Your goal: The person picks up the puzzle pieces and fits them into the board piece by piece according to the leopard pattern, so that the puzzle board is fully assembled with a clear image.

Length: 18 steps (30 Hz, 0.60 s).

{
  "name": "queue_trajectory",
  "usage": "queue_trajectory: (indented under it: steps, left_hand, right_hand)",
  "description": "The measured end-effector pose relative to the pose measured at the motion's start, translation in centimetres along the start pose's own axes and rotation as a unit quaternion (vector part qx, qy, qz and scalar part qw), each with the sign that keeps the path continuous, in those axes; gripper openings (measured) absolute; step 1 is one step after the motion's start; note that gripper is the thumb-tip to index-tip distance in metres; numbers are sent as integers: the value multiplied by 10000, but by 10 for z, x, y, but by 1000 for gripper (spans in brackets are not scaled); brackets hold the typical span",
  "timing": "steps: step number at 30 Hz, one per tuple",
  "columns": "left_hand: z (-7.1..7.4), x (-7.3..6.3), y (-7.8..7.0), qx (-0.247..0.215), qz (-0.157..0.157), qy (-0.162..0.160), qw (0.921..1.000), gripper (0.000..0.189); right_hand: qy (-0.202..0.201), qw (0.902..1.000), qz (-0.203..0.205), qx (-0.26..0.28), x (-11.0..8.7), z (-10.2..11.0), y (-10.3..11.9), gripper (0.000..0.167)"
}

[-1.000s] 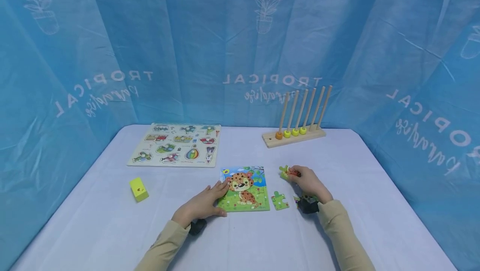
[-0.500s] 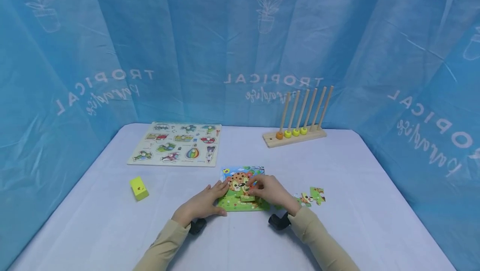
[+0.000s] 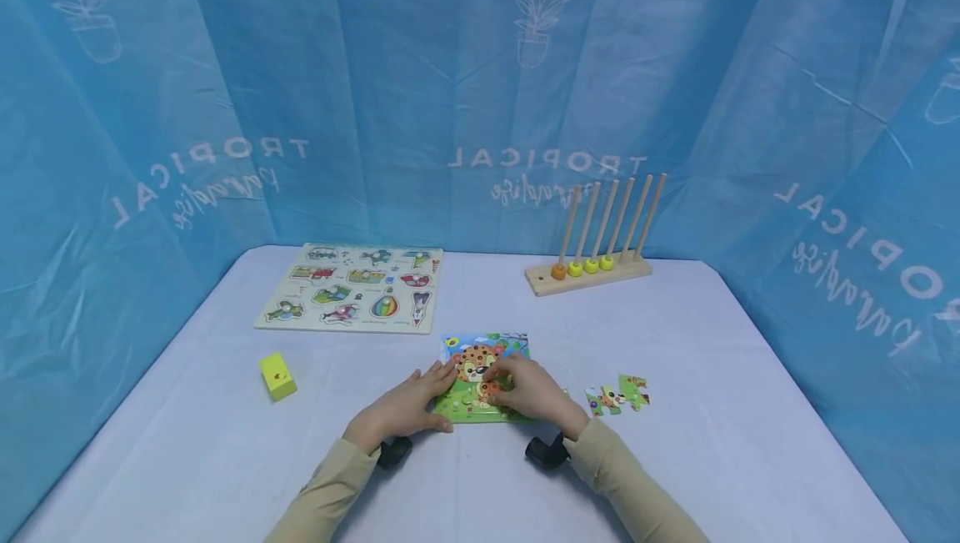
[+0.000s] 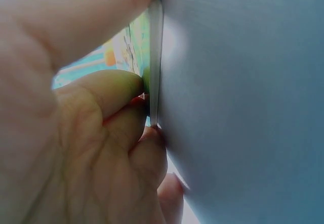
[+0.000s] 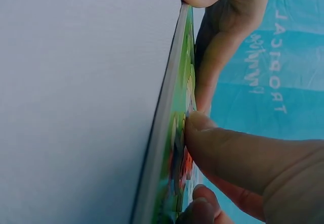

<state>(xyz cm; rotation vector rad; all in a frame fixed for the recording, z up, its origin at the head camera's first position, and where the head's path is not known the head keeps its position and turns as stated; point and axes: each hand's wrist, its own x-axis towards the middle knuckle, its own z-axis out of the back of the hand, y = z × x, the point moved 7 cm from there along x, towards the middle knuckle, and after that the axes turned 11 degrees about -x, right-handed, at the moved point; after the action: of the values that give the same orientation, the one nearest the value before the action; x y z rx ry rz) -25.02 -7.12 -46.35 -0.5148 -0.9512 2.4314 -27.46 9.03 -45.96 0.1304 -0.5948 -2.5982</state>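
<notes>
A leopard jigsaw puzzle board (image 3: 457,409) lies flat at the middle of the table. My left hand (image 3: 405,405) rests along its left side, fingertips on the picture and thumb at the near corner. In the left wrist view the thumb (image 4: 101,16) and fingers meet the board's edge (image 4: 156,62). Over the picture, my right hand (image 3: 531,390) pinches a jigsaw piece (image 3: 489,391) with orange spotted body on it. The right wrist view has the thumb (image 5: 207,133) pressed at this piece, low against the board; the far fingertips are partly hidden.
Right of the board lie loose jigsaw pieces, one with part of a face (image 3: 604,399) and a green one (image 3: 634,393). A vehicle peg puzzle (image 3: 300,324) stands back left, a yellow block (image 3: 278,377) left, a wooden bead rack (image 3: 622,269) back right.
My right hand has picked the spotted piece up from the right of the board and carried it left, down onto the picture. The left hand has stayed put.
</notes>
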Motion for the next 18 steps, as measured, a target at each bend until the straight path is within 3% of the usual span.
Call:
queue_trajectory:
  steps: [10,14,18]
  left_hand:
    - [0,1,-1,48,-23,10,10000,84]
    - [1,0,0,-2,-20,-17,10000,84]
    - [0,-1,-1,-13,-97,-7,10000,84]
  right_hand:
    - [-11,9999,28,102,0,3,-2,28]
    - [51,9975,152,693,-3,6,-9,27]
    - [-81,9915,-5,1295,-10,20,-27,27]
